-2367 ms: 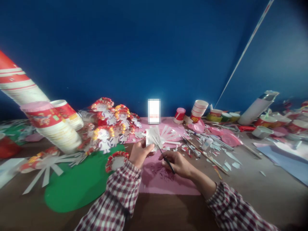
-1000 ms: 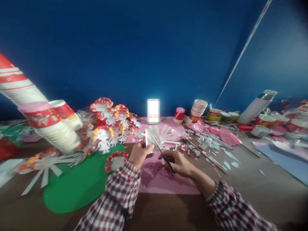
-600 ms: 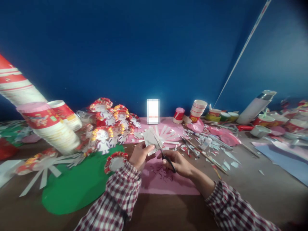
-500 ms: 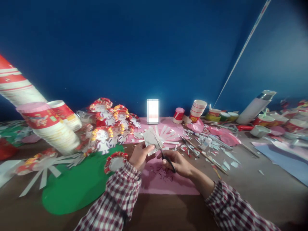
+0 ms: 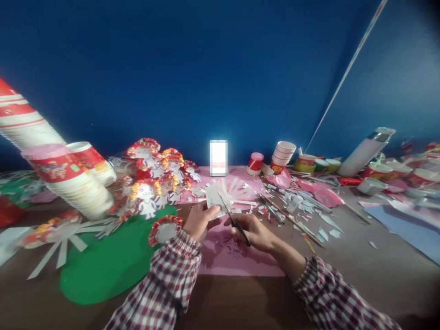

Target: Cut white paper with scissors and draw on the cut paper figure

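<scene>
My left hand (image 5: 198, 222) pinches a small piece of white paper (image 5: 215, 197) and holds it up above the pink sheet (image 5: 237, 261). My right hand (image 5: 254, 231) is closed round the black handles of a pair of scissors (image 5: 234, 222). The thin blades point up and left into the paper's right edge. Small dark snippets lie on the pink sheet under both hands. Both sleeves are red and white check.
A green paper oval (image 5: 110, 263) lies left of the hands. Paper dolls (image 5: 151, 176) and stacks of paper cups (image 5: 74, 181) crowd the left. Cups (image 5: 283, 156), sticks and paper scraps (image 5: 302, 211) litter the right, with a blue sheet (image 5: 409, 224) far right. A blue wall stands behind.
The paper in my left hand has tilted and turned slightly while the scissors stay at its edge. Both hands have kept their place above the pink sheet.
</scene>
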`<action>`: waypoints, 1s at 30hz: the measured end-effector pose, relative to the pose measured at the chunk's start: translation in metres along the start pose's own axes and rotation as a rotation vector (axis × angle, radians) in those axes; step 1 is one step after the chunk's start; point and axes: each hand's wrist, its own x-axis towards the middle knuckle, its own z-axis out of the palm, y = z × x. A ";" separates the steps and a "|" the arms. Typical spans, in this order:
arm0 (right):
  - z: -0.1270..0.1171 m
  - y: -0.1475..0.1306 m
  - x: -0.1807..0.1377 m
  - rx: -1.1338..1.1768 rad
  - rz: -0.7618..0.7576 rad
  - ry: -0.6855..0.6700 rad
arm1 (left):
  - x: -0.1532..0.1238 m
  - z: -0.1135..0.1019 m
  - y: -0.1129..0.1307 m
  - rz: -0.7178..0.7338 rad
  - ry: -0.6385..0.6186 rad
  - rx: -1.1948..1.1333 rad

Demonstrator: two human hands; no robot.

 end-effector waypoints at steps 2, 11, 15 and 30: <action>0.000 0.001 0.000 0.001 0.003 0.003 | 0.000 0.000 0.000 -0.002 -0.007 -0.006; 0.001 0.001 0.001 -0.021 0.033 0.027 | 0.000 0.000 -0.001 -0.016 0.002 -0.026; 0.000 0.000 0.000 -0.044 0.017 0.041 | 0.001 0.000 -0.002 -0.021 0.004 -0.038; 0.005 0.000 0.002 0.009 -0.069 -0.010 | -0.004 0.007 0.001 -0.080 -0.003 -0.164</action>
